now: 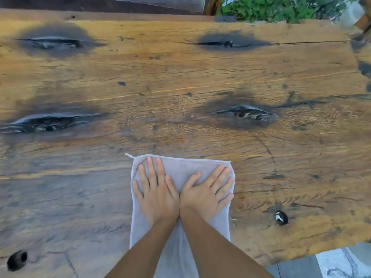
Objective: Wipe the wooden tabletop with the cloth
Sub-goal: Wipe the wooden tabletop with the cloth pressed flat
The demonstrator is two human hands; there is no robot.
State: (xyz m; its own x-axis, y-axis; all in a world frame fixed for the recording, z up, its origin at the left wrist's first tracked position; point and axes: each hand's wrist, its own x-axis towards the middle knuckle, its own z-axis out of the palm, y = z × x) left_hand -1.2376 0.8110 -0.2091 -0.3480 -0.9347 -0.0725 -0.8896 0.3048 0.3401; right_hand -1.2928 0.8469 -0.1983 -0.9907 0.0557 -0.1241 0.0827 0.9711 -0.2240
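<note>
Wood, rough and weathered: the wooden tabletop (pixel 180 77) fills nearly the whole frame, one broad slab with grain running left to right. Colour is amber-orange through the middle and right, greyer and duller toward the lower left. Four dark elongated knots with split, blackened centres sit in two rows: upper left (pixel 52 42), upper right (pixel 230 43), mid left (pixel 48 121), mid right (pixel 245 114). Fine cracks run off the right-hand pair toward the frame's right edge. Two small round dark holes, one at the lower left (pixel 17 260) and one at the lower right (pixel 281 218), the latter with a pale fleck inside.

Setting appears to be outdoors. Green foliage (pixel 281 8) shows past the far edge at the upper right. Grey-and-white paving (pixel 337 263) is visible beyond the slab's ragged near edge at the lower right corner. Top left band is dark, detail unclear.

Cloth (pixel 180 247), pale grey, lies flat on the wood at lower centre, a long rectangle running from mid-frame down to the bottom edge; small loose threads at its upper left corner and right side.

Left hand (pixel 156 195) rests palm down on the cloth's upper part, fingers straight and spread, gripping nothing. Right hand (pixel 208 193) likewise flat, fingers fanned toward the cloth's upper right corner. Thumbs and wrists sit touching side by side. Both bare forearms cover the cloth's middle.
</note>
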